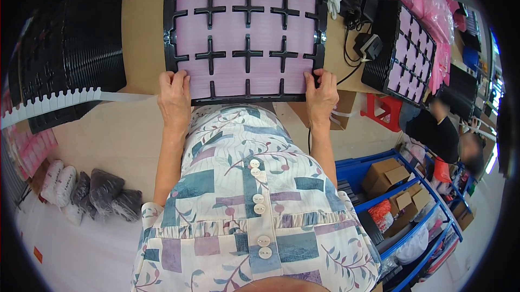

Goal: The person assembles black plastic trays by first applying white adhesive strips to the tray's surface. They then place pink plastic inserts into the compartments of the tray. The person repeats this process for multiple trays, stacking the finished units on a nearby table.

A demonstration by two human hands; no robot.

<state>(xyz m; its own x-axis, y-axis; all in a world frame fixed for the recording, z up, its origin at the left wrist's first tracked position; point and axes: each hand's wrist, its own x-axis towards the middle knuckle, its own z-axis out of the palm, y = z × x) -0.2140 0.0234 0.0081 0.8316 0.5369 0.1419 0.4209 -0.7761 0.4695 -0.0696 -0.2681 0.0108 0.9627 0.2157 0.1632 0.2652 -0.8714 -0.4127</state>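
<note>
A black plastic tray (244, 98) lies in front of me on the tan table, close to my body. Pale pink sheets (230, 35) show across it, between black cross-shaped dividers (248, 47). My left hand (174, 97) is closed round the tray's near left corner, its thumb over the rim. At the near right corner my right hand (323, 96) grips the rim in the same way, fingers bent. The tray sits level, and its underside is hidden.
Tall stacks of black trays (92, 37) stand at the left. To the right is another stack (403, 56) with pink in its top tray, beside a black device (368, 47) with cables. A red stool (382, 112), a blue rack (417, 200) and another person (436, 129) are farther right.
</note>
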